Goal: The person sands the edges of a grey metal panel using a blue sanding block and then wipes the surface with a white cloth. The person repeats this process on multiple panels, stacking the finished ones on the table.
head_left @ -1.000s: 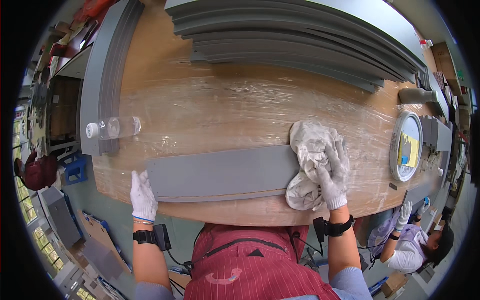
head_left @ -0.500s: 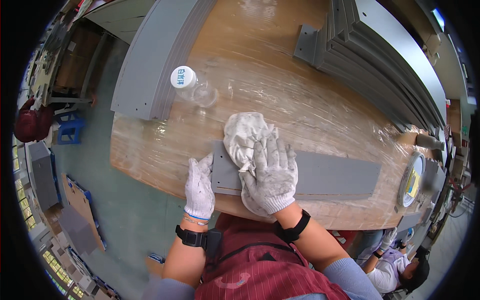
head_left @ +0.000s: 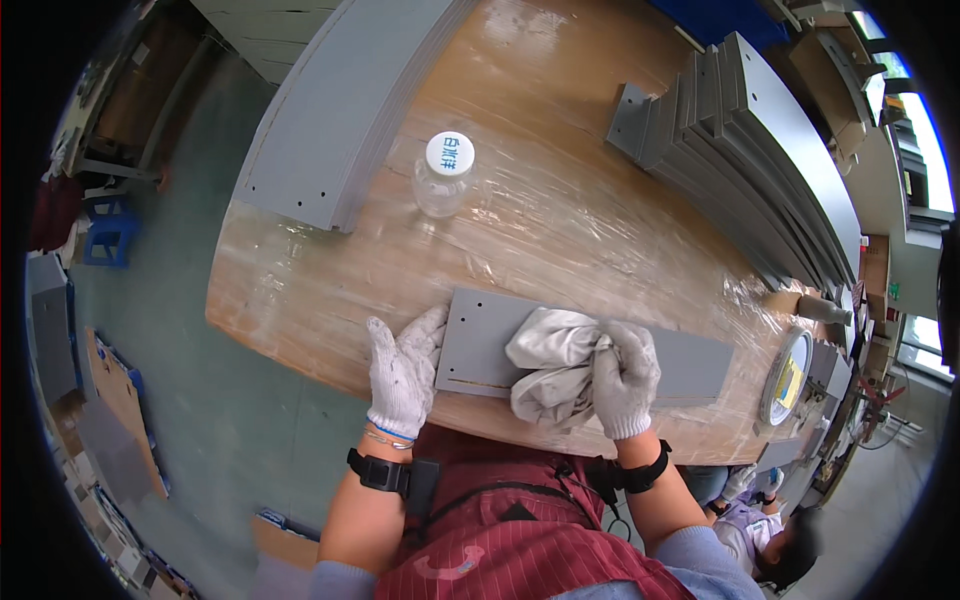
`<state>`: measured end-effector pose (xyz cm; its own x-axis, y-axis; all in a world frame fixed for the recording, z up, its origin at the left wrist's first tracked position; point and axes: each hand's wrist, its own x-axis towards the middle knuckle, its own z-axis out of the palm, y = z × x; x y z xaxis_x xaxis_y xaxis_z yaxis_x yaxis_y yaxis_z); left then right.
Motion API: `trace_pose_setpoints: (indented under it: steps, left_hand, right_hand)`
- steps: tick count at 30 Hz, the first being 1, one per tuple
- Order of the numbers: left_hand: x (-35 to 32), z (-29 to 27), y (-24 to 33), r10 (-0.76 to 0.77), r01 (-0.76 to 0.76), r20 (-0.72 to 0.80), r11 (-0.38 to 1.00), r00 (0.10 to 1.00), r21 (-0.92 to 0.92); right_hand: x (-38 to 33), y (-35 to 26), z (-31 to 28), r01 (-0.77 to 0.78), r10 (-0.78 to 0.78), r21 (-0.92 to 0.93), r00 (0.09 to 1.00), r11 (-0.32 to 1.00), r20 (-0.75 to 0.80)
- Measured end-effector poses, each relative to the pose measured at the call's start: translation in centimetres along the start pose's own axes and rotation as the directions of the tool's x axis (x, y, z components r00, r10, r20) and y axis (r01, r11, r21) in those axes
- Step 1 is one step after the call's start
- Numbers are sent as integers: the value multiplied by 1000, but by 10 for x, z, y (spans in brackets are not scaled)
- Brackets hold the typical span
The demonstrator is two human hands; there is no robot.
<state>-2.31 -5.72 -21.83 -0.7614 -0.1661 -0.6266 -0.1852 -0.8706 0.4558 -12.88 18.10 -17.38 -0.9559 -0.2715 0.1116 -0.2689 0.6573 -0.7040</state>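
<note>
Fingers of the gloved right hand [head_left: 625, 380] clench a crumpled grey rag [head_left: 550, 368] pressed onto the flat grey panel [head_left: 590, 355] at the table [head_left: 560, 220] edge, left hand [head_left: 402, 368] lying released, bracing the panel's end; wiping looks underway, likely needing steady pressure.

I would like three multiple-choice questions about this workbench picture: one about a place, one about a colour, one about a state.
1. Where does the clear bottle stand?
A. beside the stack of grey panels
B. on the floor
C. on the cloth

2. What colour is the panel being wiped?
A. red
B. grey
C. yellow

3. What is the right hand doing?
A. hanging free
B. holding the bottle
C. pressing a cloth on the panel

Answers: 1 A, it stands on the table next to the stack. 2 B, the flat panel is grey. 3 C, the gloved hand lies on the crumpled cloth.
</note>
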Motion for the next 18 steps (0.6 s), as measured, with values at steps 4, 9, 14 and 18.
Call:
trace_pose_setpoints:
  steps: [4,9,14,18]
  left_hand:
    - [11,5,-6,0,0,-13,1000,1000,17]
    - [15,18,-9,169,-164,28,978,985,-129]
    - [15,25,-7,108,-111,-149,994,983,-10]
    - [12,28,-2,27,5,-330,995,944,96]
  right_hand:
    - [22,-19,24,67,-21,-560,996,826,88]
    - [33,-81,103,272,-214,-157,926,949,310]
    - [27,-29,49,205,-177,-122,962,971,208]
    - [2,85,-59,-69,48,-407,997,911,-63]
